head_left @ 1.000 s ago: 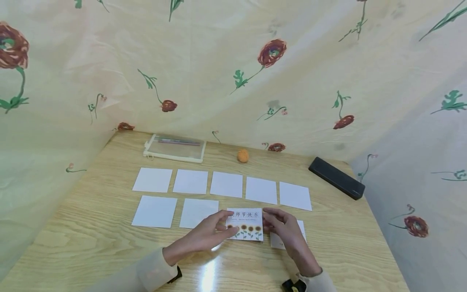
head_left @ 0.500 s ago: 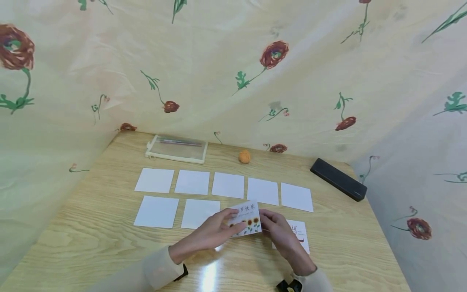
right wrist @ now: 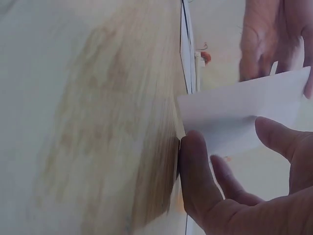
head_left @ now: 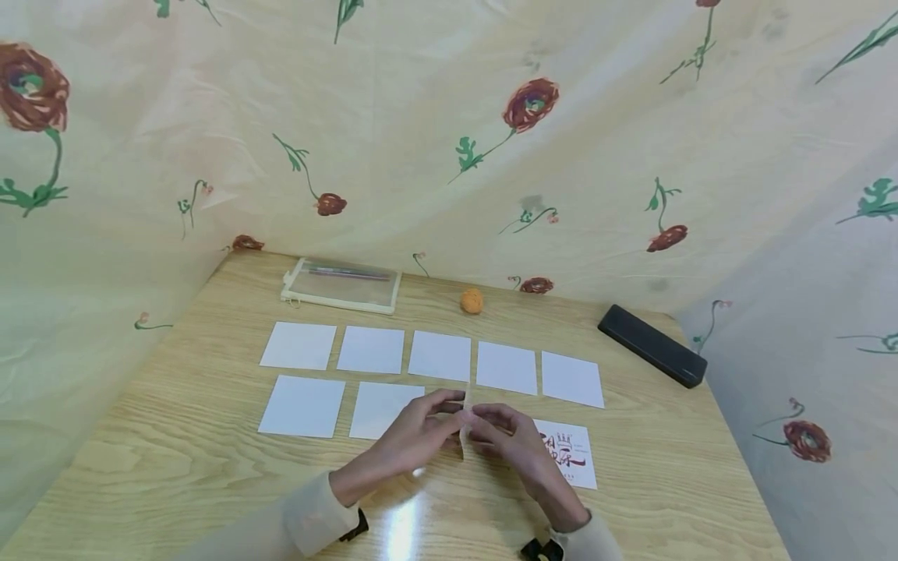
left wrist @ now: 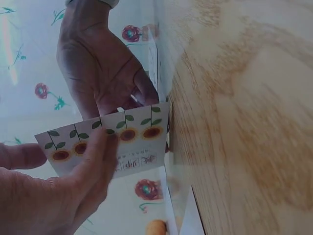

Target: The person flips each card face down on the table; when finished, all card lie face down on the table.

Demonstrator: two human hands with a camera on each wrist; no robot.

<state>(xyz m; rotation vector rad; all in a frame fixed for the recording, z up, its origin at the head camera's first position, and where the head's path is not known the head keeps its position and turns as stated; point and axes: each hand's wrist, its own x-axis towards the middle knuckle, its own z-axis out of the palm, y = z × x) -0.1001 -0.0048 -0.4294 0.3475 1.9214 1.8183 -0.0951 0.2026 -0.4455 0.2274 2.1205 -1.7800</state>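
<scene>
A card (left wrist: 139, 125) with sunflowers and printed characters stands edge-on to the head view, held between both hands. My left hand (head_left: 410, 438) pinches it from the left, its fingers lying over the sunflower side in the left wrist view. My right hand (head_left: 526, 456) holds it from the right; in the right wrist view the thumb (right wrist: 276, 134) presses the blank white back (right wrist: 220, 115). Beside my right hand a second card (head_left: 577, 460) with red lettering lies face up, partly covered by the hand. A blank white card (head_left: 382, 407) lies just behind my left hand.
More white cards lie in two rows, such as a far left card (head_left: 298, 345) and a far right card (head_left: 571, 379). Behind them are a clear zip pouch (head_left: 344, 287) with pens and an orange ball (head_left: 471, 301). A black oblong case (head_left: 652, 345) lies right. Flowered cloth hangs behind.
The sunflower card has turned from facing the head camera to edge-on, between the two hands. My right hand has moved left, uncovering more of the red-lettered card.
</scene>
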